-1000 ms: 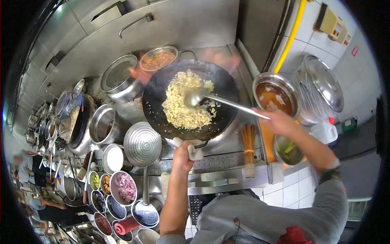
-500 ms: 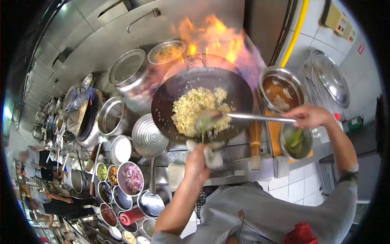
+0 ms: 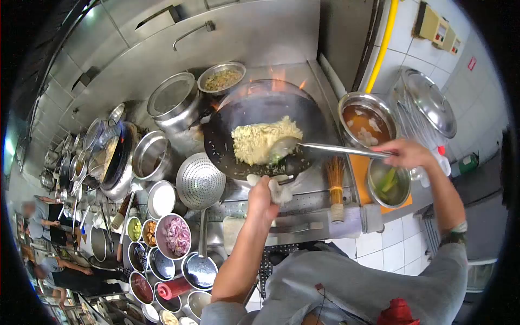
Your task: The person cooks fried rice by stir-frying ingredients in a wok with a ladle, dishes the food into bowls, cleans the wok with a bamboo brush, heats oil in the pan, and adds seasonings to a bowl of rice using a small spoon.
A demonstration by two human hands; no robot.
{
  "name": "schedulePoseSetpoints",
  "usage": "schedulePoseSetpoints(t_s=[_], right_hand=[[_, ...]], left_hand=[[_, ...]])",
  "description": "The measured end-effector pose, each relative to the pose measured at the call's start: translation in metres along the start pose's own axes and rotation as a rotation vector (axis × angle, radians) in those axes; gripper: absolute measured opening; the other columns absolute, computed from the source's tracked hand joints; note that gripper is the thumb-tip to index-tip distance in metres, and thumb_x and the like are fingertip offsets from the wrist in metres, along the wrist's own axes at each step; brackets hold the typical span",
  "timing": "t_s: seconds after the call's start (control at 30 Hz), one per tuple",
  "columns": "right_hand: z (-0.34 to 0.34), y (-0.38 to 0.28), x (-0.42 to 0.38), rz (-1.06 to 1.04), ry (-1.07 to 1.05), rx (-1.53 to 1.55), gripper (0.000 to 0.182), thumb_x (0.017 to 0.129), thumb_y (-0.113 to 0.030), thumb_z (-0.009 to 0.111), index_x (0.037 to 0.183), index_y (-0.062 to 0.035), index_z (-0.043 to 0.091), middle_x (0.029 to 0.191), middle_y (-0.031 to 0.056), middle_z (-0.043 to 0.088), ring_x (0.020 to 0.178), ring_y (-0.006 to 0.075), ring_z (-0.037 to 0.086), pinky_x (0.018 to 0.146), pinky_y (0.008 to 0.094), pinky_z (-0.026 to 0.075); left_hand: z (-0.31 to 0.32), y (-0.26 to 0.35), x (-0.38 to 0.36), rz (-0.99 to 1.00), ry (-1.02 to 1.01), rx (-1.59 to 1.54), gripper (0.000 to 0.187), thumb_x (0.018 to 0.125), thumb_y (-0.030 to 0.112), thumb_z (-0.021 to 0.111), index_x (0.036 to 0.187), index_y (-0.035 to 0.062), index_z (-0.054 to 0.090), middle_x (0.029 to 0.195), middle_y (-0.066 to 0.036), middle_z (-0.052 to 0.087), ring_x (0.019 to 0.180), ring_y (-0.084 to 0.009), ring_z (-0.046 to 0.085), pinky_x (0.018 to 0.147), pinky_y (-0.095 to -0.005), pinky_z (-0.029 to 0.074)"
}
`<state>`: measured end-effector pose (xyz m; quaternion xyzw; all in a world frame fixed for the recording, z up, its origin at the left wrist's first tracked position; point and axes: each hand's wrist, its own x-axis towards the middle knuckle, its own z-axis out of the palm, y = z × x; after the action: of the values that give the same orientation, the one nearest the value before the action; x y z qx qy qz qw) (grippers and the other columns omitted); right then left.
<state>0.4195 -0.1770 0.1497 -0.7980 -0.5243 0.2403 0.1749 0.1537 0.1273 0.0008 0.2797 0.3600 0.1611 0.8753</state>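
Observation:
A black wok (image 3: 227, 143) sits tilted over the burner with a heap of yellow fried rice (image 3: 262, 140) in it. My left hand (image 3: 261, 197) grips the wok's near handle through a white cloth (image 3: 279, 189). My right hand (image 3: 406, 153) holds the long handle of a steel ladle (image 3: 325, 148), whose bowl rests in the wok against the rice. Small flames (image 3: 281, 81) flicker behind the wok's far rim.
A pot of brown broth (image 3: 364, 122), a lid (image 3: 430, 103) and a bowl of greens (image 3: 387, 184) stand right of the stove. To the left are steel pots, a perforated skimmer (image 3: 197, 181) and several bowls of ingredients (image 3: 172, 236). A bamboo brush (image 3: 336, 187) lies by the burner. People work far left.
The large flare behind the wok has died down to small flames. The rice has gathered at the wok's middle, and the ladle's bowl has moved slightly right.

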Motion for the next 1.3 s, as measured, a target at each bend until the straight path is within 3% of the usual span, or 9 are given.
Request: schedulePoseSetpoints(t_s=[0.17,0.27,0.33,0.53,0.6,0.73,0.97,1.1,1.3], right_hand=[[0.067,-0.022,0.020,0.216,0.190,-0.085,0.050,0.091,-0.017,0.061,0.140,-0.0216,0.052,0.094,0.0179,0.067,0.080,0.0240,0.064,0.079,0.0348,0.051],[0.078,-0.051,-0.009,0.176,0.248,0.280,0.049,0.095,-0.017,0.057,0.143,-0.0166,0.047,0.083,0.0094,0.062,0.067,0.0184,0.059,0.065,0.0341,0.050],[0.074,-0.074,-0.020,0.255,0.161,0.673,0.048,0.100,-0.017,0.050,0.146,-0.0148,0.041,0.076,0.0055,0.057,0.054,0.0139,0.052,0.050,0.0319,0.048],[0.066,-0.084,0.043,0.302,-0.026,1.449,0.048,0.102,-0.020,0.048,0.148,-0.0153,0.035,0.068,0.0023,0.049,0.044,0.0101,0.042,0.033,0.0281,0.039],[0.088,-0.074,0.079,0.538,-0.014,1.422,0.043,0.102,-0.025,0.048,0.143,-0.0136,0.038,0.063,0.0002,0.047,0.040,0.0100,0.039,0.034,0.0282,0.036],[0.093,-0.069,0.115,0.349,-0.056,0.453,0.049,0.104,-0.024,0.044,0.149,-0.0135,0.029,0.062,-0.0007,0.045,0.043,0.0089,0.042,0.036,0.0291,0.039],[0.079,-0.041,0.096,0.511,-0.290,0.959,0.046,0.105,-0.026,0.042,0.148,-0.0145,0.032,0.061,-0.0021,0.041,0.046,0.0067,0.044,0.039,0.0253,0.039],[0.048,0.009,0.069,-0.079,0.068,-0.279,0.050,0.097,-0.021,0.057,0.145,-0.0152,0.043,0.101,0.0083,0.067,0.080,0.0184,0.065,0.072,0.0331,0.055],[-0.009,0.006,0.012,0.058,-0.201,0.087,0.058,0.087,-0.010,0.062,0.142,-0.0152,0.048,0.124,0.0132,0.064,0.104,0.0255,0.065,0.088,0.0365,0.051]], left_hand=[[-0.066,-0.077,0.003,0.117,-0.011,0.263,0.034,0.093,0.016,0.049,0.122,-0.0010,0.055,0.102,-0.015,0.068,0.079,-0.0230,0.067,0.067,-0.0365,0.058],[-0.026,-0.059,-0.069,0.255,0.126,0.073,0.033,0.091,0.014,0.051,0.121,0.0006,0.056,0.093,-0.014,0.066,0.077,-0.0200,0.065,0.065,-0.0345,0.057],[-0.032,-0.026,-0.051,0.009,0.122,0.053,0.023,0.093,0.015,0.051,0.111,0.0005,0.056,0.082,-0.009,0.060,0.073,-0.0207,0.062,0.068,-0.0362,0.056],[-0.023,-0.002,0.050,0.104,0.053,0.048,0.026,0.089,0.016,0.052,0.098,-0.0048,0.066,0.093,-0.014,0.068,0.077,-0.0232,0.064,0.068,-0.0375,0.056],[-0.028,-0.006,0.063,0.093,0.015,0.028,0.019,0.092,0.014,0.051,0.099,-0.0007,0.061,0.092,-0.012,0.066,0.082,-0.0253,0.064,0.072,-0.0411,0.056],[-0.033,-0.010,0.072,0.024,-0.029,-0.002,0.020,0.092,0.012,0.051,0.106,0.0003,0.060,0.097,-0.013,0.067,0.085,-0.0274,0.065,0.077,-0.0427,0.055],[-0.043,0.000,0.086,-0.132,-0.189,0.032,0.027,0.096,0.021,0.052,0.111,0.0011,0.060,0.101,-0.013,0.068,0.081,-0.0244,0.065,0.074,-0.0398,0.056],[-0.019,-0.013,0.027,-0.038,0.105,0.010,0.034,0.096,0.013,0.042,0.124,-0.0019,0.054,0.104,-0.018,0.066,0.086,-0.0277,0.064,0.074,-0.0394,0.057],[0.008,-0.019,-0.013,-0.031,-0.005,-0.054,0.020,0.094,0.016,0.049,0.103,0.0021,0.060,0.094,-0.012,0.066,0.082,-0.0264,0.066,0.075,-0.0444,0.057]])
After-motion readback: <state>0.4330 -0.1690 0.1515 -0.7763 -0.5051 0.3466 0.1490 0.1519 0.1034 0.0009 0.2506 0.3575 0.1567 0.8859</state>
